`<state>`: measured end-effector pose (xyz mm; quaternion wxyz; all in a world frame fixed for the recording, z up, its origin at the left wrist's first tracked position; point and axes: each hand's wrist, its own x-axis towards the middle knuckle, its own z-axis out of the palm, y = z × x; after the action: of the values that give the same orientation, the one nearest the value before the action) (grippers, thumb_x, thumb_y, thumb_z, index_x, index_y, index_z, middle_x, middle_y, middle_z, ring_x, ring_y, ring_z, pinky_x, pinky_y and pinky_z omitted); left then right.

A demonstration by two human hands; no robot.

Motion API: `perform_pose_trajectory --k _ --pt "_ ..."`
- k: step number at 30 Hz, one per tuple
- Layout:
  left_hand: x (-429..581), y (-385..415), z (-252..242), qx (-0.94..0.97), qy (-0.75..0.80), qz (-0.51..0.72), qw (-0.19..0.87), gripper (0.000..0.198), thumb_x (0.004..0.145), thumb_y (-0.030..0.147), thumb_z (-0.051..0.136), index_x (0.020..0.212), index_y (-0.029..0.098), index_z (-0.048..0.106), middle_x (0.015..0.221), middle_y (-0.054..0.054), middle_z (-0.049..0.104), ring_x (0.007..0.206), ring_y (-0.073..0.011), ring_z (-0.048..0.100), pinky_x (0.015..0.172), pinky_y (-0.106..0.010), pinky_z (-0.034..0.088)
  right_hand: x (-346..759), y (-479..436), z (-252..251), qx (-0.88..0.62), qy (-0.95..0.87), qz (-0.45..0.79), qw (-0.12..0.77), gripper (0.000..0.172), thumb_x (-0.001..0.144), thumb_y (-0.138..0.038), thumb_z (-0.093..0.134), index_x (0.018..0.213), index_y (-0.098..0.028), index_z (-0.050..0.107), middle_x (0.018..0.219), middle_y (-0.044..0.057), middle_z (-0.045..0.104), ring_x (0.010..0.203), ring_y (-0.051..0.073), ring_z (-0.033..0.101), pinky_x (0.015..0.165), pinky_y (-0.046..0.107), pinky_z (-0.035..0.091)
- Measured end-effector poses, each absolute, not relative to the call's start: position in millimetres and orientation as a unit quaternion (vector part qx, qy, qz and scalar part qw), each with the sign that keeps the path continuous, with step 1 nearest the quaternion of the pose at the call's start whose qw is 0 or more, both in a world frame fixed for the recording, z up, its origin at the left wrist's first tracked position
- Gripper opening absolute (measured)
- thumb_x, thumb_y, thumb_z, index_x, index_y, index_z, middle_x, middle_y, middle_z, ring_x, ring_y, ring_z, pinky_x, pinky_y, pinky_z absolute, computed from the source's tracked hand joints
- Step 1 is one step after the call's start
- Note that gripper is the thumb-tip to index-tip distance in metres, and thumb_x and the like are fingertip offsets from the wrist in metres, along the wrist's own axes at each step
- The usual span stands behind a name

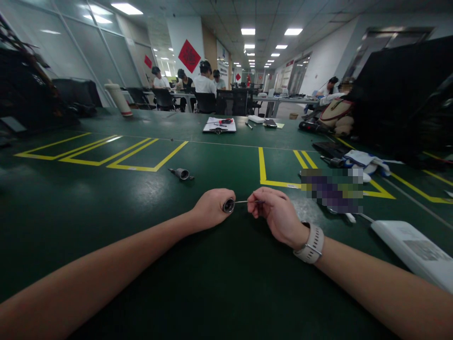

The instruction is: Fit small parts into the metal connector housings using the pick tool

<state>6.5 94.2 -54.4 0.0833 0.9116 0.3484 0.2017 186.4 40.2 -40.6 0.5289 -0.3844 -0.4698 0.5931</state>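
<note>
Grey metal under handling: curling the left grip (213,208) closed around a short tube (228,205), holding it low over the near part of the green desk (219,160), showing the hollow mouth on the right side. Pinching a thin rod (242,202) between thumb and fingers of the right grip (273,210), pointing it left toward that mouth; being unable to tell entry from a stop at the rim. Judging the tube stiff, probably dense for its size, possibly slick if oily; best held round the outer wall, behind the rim, with fingers clear of the mouth. Judging the rod light and rigid, likely rolling between fingertips under twist; best pinched near the right-hand end to avoid sideways bending. Noting a pointed metal housing (182,174) lying on the desk beyond the left grip, with a small dark piece (192,178) just beside. Also noting a white box (412,245) at right.
</note>
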Motion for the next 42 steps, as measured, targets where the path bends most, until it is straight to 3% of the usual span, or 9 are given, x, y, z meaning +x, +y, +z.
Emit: perform_pose_trajectory --k 6,17,33,42 --pt "8 90 -50 0.923 0.345 0.160 0.051 0.006 0.076 0.014 0.048 0.074 0.016 0.053 0.068 -0.001 0.055 0.064 -0.0140 0.053 0.058 -0.025 0.038 188 35 -32 -0.402 -0.613 0.482 0.480 0.020 0.080 -0.023 0.052 0.065 -0.016 0.062 0.060 0.000 0.059 0.058 0.012 0.053 0.056 0.026 0.040" --pt "7 92 -52 0.922 0.337 0.184 0.058 0.005 0.074 0.011 0.050 0.073 0.015 0.052 0.069 -0.001 0.055 0.064 -0.0133 0.053 0.060 -0.024 0.039 186 44 -36 -0.421 -0.414 0.623 0.513 0.017 0.072 -0.023 0.053 0.060 -0.014 0.061 0.052 0.001 0.058 0.047 0.010 0.049 0.047 0.024 0.036" --pt "11 88 -49 0.897 0.416 0.140 0.047 0.005 0.076 0.014 0.049 0.075 0.017 0.053 0.070 -0.001 0.057 0.065 -0.0152 0.054 0.057 -0.025 0.038 188 44 -38 -0.405 -0.430 0.621 0.516 0.016 0.071 -0.023 0.054 0.058 -0.016 0.059 0.050 -0.001 0.055 0.048 0.010 0.047 0.047 0.024 0.033" --pt "12 87 -48 0.882 0.440 0.150 0.074 0.005 0.078 0.018 0.050 0.076 0.017 0.055 0.073 -0.001 0.060 0.068 -0.0163 0.055 0.058 -0.026 0.039 191 47 -41 -0.413 -0.432 0.563 0.571 0.018 0.069 -0.024 0.053 0.053 -0.017 0.056 0.043 -0.004 0.046 0.043 0.009 0.040 0.042 0.022 0.027"
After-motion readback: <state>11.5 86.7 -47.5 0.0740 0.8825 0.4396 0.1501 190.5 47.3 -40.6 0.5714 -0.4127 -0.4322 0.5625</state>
